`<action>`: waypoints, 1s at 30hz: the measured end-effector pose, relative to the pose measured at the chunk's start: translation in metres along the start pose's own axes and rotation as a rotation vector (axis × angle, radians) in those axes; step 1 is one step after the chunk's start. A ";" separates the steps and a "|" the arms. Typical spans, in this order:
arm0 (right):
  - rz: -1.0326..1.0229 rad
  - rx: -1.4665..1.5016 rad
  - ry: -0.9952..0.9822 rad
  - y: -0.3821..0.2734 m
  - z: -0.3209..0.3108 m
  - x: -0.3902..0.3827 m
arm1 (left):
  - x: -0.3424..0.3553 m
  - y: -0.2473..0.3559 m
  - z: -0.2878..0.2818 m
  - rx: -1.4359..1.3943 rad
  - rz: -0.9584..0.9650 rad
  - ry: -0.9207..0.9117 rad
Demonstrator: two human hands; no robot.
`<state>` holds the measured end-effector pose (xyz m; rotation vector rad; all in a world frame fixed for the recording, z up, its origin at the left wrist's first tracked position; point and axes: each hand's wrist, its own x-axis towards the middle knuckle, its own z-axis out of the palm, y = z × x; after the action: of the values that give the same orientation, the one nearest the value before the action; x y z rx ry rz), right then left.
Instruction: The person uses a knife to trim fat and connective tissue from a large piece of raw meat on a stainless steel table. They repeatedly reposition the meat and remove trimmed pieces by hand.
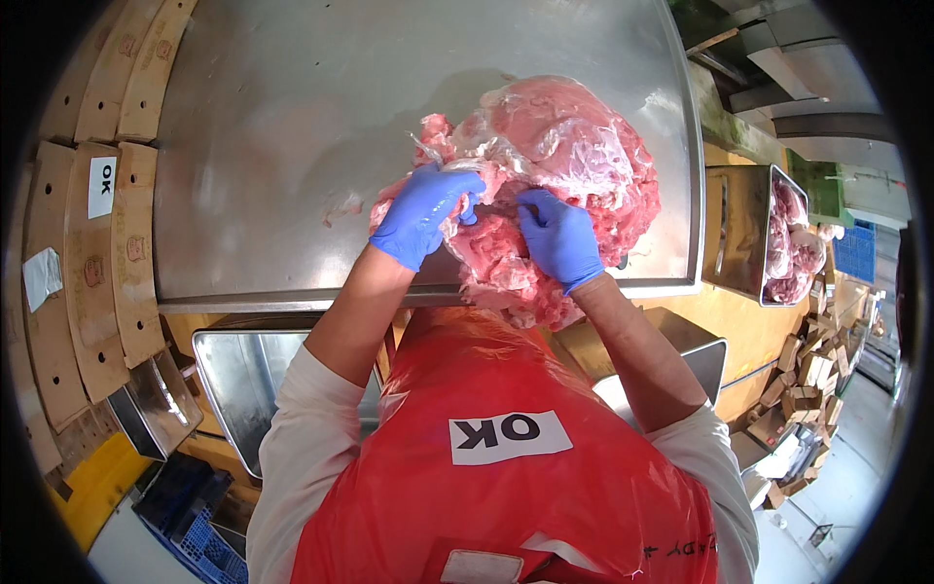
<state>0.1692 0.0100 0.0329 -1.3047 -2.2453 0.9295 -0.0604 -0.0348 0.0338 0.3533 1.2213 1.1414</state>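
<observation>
A large piece of raw meat, pink with pale fat and membrane, lies at the front edge of the metal table. Part of it hangs over that edge. My left hand, in a blue glove, is closed on a flap at the meat's left side. My right hand, also gloved in blue, is curled into a fist against the middle of the meat; what its fingers hold is hidden. Just right of it, a small dark thing shows beside the meat, too little to name.
Stacked cardboard boxes line the left side. Below the table's front edge stand a metal bin at left and another metal bin at right. A metal tub with meat is beyond the table's right edge. Cardboard pieces pile up farther right.
</observation>
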 end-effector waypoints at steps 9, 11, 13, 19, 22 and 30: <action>-0.082 -0.083 -0.224 -0.001 -0.002 0.016 | -0.002 0.017 0.029 0.063 -0.060 -0.109; -0.021 -0.109 -0.291 -0.007 -0.005 0.021 | -0.001 0.018 0.027 0.032 -0.083 -0.119; 0.054 -0.116 -0.277 -0.015 -0.005 0.022 | -0.001 0.024 0.026 -0.008 -0.116 -0.136; 0.093 -0.055 -0.056 -0.006 0.015 0.018 | 0.007 0.045 0.018 0.536 0.159 -0.058; 0.077 0.142 -0.108 0.000 0.013 0.019 | 0.003 0.064 0.010 0.692 0.116 -0.115; 0.202 0.197 -0.081 -0.004 0.016 0.017 | 0.033 0.051 -0.026 0.124 0.102 -0.060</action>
<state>0.1484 0.0174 0.0244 -1.4433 -2.0449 1.2619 -0.1114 0.0064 0.0441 0.5449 1.2351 1.1366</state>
